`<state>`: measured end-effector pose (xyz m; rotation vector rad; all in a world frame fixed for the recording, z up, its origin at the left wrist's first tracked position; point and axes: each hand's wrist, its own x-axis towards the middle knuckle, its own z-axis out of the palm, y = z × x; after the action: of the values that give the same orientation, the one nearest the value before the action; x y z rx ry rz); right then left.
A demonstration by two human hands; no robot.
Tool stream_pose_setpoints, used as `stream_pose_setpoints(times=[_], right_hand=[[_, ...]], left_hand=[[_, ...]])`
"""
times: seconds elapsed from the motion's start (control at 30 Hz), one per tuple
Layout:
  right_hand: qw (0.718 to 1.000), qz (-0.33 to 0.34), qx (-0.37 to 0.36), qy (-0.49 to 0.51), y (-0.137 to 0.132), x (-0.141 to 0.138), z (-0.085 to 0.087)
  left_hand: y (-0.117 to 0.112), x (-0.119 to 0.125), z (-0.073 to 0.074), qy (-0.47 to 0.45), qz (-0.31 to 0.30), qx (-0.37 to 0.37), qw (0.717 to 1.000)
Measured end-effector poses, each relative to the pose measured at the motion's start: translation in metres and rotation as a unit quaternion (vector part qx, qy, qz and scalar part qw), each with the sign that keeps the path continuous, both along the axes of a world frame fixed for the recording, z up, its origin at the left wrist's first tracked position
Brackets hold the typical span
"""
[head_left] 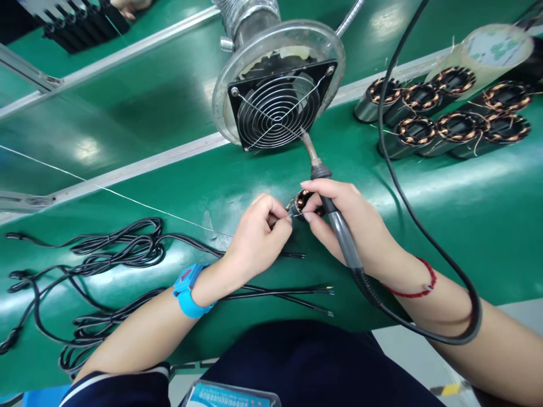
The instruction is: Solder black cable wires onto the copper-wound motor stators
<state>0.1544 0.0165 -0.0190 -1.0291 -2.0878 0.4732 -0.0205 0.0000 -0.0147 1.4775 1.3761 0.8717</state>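
In my right hand (356,223) lies a soldering iron (339,229), its tip pointing up and away toward the fan. The thumb and forefinger of that hand also pinch near a thin wire end (300,214). My left hand (261,234) is closed, its thumb and finger pinching the wire from the other side. Just behind the fingertips stands a motor stator (302,199) with copper windings, partly hidden by my right fingers. A black cable (190,241) runs under my left wrist; whether the pinched wire belongs to it is hidden.
A round fume hood with a fan grille (278,116) hangs over the bench (237,175). Several wound stators (458,125) stand at the back right. Coiled black cables (123,249) lie at left. Solder wire (148,205) crosses from the left. Another person's hand (129,7) shows at the top left.
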Motion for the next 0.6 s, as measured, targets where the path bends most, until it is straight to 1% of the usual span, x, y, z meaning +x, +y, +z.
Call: stream_pose_setpoints(times=[0.23, 0.4, 0.47, 0.53, 0.6], right_hand=[[0.999, -0.024, -0.016, 0.026, 0.000, 0.000, 0.002], [0.998, -0.058, 0.005, -0.005, 0.001, -0.006, -0.005], [0.998, -0.056, 0.007, -0.019, 0.001, -0.006, -0.006], [0.999, -0.040, 0.007, -0.035, 0.001, -0.002, -0.002], [0.998, -0.022, 0.012, -0.054, -0.001, 0.005, 0.008]], left_hand=[[-0.001, 0.000, -0.001, 0.011, 0.000, 0.016, 1.000], [0.001, 0.001, -0.002, 0.031, -0.004, 0.039, 0.999], [0.002, 0.001, -0.001, 0.046, 0.000, 0.059, 0.997], [0.002, 0.001, 0.000, 0.054, -0.001, 0.070, 0.996], [0.001, 0.001, 0.001, 0.056, -0.007, 0.068, 0.996]])
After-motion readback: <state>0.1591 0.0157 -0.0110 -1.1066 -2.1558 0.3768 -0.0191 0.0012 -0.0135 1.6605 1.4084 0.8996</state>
